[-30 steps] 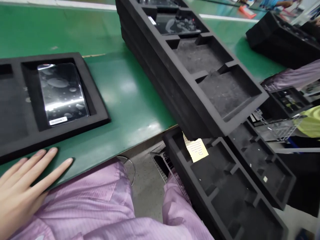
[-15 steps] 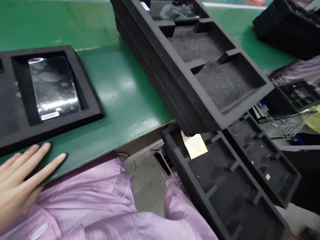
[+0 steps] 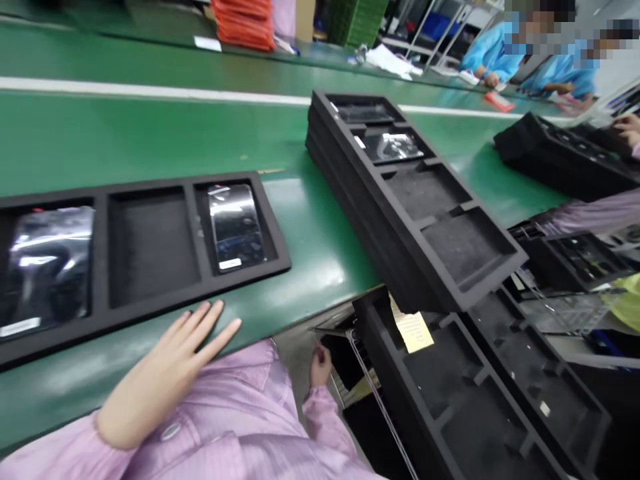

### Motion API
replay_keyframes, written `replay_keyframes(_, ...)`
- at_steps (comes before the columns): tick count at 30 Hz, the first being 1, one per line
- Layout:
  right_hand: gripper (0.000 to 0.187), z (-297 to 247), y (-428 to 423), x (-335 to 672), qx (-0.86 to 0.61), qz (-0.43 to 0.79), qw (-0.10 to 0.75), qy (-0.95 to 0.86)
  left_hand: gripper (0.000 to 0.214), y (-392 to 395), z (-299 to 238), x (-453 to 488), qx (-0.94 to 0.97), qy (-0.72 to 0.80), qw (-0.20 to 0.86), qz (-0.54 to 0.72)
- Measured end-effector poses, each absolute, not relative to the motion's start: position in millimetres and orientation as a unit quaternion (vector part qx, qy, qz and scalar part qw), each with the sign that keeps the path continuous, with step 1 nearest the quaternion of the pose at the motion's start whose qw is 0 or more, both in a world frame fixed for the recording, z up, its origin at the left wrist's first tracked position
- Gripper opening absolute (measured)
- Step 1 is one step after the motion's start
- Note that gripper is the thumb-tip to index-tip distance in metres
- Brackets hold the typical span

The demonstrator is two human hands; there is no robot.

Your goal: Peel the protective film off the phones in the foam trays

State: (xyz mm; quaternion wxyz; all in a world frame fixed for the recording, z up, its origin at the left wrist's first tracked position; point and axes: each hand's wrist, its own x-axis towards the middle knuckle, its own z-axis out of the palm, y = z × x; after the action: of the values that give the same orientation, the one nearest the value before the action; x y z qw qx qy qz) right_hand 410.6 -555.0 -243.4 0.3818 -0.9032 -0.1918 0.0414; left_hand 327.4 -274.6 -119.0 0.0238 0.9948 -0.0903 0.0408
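Note:
My left hand [image 3: 173, 363] lies palm down with its fingers spread on the green bench edge, just in front of a long black foam tray [image 3: 103, 267]. One glossy phone-sized screen [image 3: 237, 227] with a white label sits in that tray's right pocket, and a larger-looking screen [image 3: 53, 260] in the left one; the pocket between is bare. Low beside my lap, my right hand [image 3: 320, 365] hangs with curled fingers, and no object shows in it. To the right stands a stack of foam trays [image 3: 370, 220]; its top tray holds two screens [image 3: 393, 145] in the far pockets.
Lower right, more foam trays [image 3: 480, 400] rest below bench height, one with a yellow note [image 3: 413, 330]. Another tray stack [image 3: 555, 153] stands at the far right by another person's hand [image 3: 629, 127]. Orange stacked items [image 3: 243, 23] and people in blue are across the bench.
The view has tilted up and shifted left, showing more of the left tray and the far bench. My right hand has come into view beside my lap; my left hand stays spread at the bench edge.

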Motion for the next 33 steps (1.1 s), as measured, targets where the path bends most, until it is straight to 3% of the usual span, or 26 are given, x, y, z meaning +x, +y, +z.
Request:
replay_keyframes(3,0.03,-232.2,-522.3,402.6,-0.86,-0.113,0.445,-0.222,0.059,-273.0,-117.5,332.7,0.986,-0.124,0.024,0.107)
replay_keyframes(6,0.021,-188.0,-511.8,405.7,-0.799,-0.229,0.483,-0.275,0.043,-266.7,-108.7,337.2,0.975,-0.16,0.085,0.132)
replay_keyframes(10,0.014,-110.5,-500.0,448.9,-0.773,-0.295,0.482,-0.287,0.031,-242.2,-90.4,336.5,0.96,-0.133,0.136,0.205)
replay_keyframes(14,0.016,-51.4,-450.2,505.1,-0.832,-0.183,0.43,-0.3,0.037,-204.0,-83.2,326.1,0.969,0.01,0.085,0.23)
replay_keyframes(18,0.018,-35.2,-380.8,527.5,-0.924,-0.043,0.239,-0.297,0.052,-173.5,-87.8,311.5,0.975,0.109,0.023,0.19)
replay_keyframes(20,0.017,-40.6,-351.8,529.9,-0.944,-0.034,0.191,-0.267,0.056,-166.8,-90.4,306.2,0.977,0.115,0.01,0.182)
replay_keyframes(26,0.025,-49.4,-317.4,550.8,-0.952,-0.01,0.211,-0.22,0.059,-161.6,-92.0,301.8,0.98,0.081,-0.007,0.184)
replay_keyframes(33,0.04,-7.0,-315.8,571.2,-0.905,0.101,0.308,-0.276,0.048,-145.1,-52.4,314.2,0.989,0.062,-0.029,0.129)
